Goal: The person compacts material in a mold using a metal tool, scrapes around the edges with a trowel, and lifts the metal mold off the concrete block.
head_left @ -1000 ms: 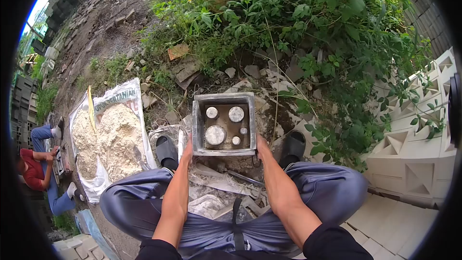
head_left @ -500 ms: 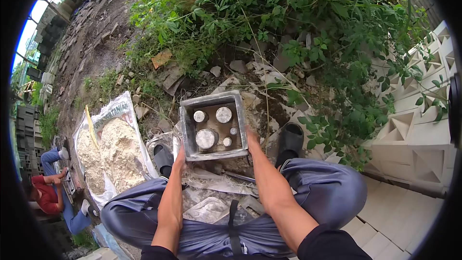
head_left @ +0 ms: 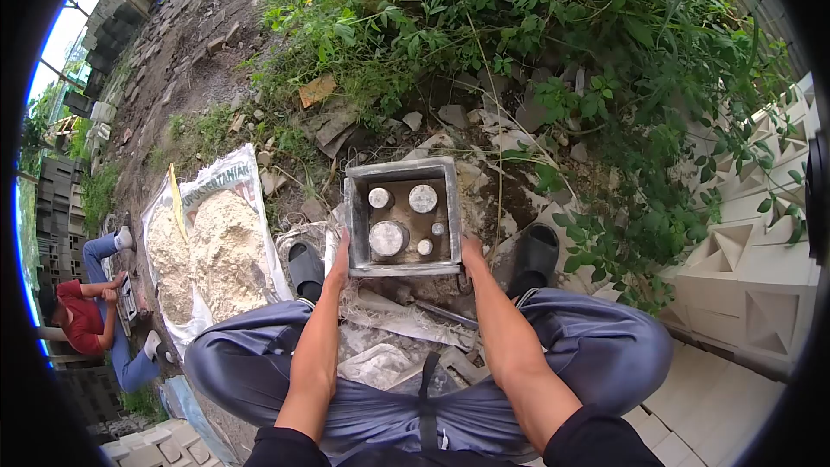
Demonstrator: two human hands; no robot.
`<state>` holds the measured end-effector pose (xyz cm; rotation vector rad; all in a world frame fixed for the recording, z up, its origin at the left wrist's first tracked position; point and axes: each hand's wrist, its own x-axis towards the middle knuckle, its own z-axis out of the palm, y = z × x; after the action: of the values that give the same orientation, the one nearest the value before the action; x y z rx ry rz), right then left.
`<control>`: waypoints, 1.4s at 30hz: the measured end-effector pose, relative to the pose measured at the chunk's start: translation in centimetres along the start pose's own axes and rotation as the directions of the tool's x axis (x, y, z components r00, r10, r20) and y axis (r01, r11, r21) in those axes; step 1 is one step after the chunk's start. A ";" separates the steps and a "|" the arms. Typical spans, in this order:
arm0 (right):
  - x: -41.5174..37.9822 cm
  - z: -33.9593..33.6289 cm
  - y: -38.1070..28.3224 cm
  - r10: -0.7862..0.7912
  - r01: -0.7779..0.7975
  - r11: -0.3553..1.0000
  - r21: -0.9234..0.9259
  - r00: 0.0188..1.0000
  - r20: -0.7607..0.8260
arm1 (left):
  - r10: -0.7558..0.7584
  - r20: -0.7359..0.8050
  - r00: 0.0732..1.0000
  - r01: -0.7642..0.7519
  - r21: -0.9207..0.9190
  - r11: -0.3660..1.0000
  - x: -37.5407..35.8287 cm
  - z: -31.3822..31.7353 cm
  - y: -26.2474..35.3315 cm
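— What are you holding down there?

— I'm gripping a square grey mould (head_left: 403, 218), open on top, with both hands. My left hand (head_left: 341, 261) is pressing against its left wall near the front corner, and my right hand (head_left: 472, 252) is pressing against its right wall at the opposite front corner. The box is sitting between my palms, in front of my knees.

— Are your fingers wrapped around it?

— Partly. My left fingers (head_left: 343, 246) are lying flat along the outside of the wall, pointing away from me, closed against the metal rather than spread. On the right I'm seeing mostly the back of the hand; the fingers are tucking around the corner and under the rim, so I cannot tell exactly how far they are curling.

— What's inside it?

— Round pegs (head_left: 388, 239) are standing on the floor of the box, a big one nearest my left hand, two middling ones at the far side and two small ones toward the right wall. My fingers are staying outside; none are reaching in.

— And where are you working?

— I'm squatting in grey trousers (head_left: 605, 355), black sandals (head_left: 304, 270) on either side of the box. Broken rubble and torn sacking (head_left: 402, 322) are lying under it. A sack of pale powder (head_left: 220, 251) is spreading open just to my left, white patterned blocks (head_left: 743, 285) are stacked at my right, and green weeds (head_left: 519, 26) are growing beyond. Another person in a red shirt (head_left: 78, 324) is crouching well off to the left.
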<state>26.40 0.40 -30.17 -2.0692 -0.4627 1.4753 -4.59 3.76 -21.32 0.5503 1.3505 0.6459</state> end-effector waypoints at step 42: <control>8.9 -8.2 -14.4 -0.124 0.046 0.858 0.512 0.985 0.120 | 0.126 -0.062 0.990 -0.132 -0.119 0.984 10.3 11.3 6.6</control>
<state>37.68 14.87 -25.99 -1.5106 -0.1844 1.5084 6.89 15.80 -22.35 0.5274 1.3232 0.8492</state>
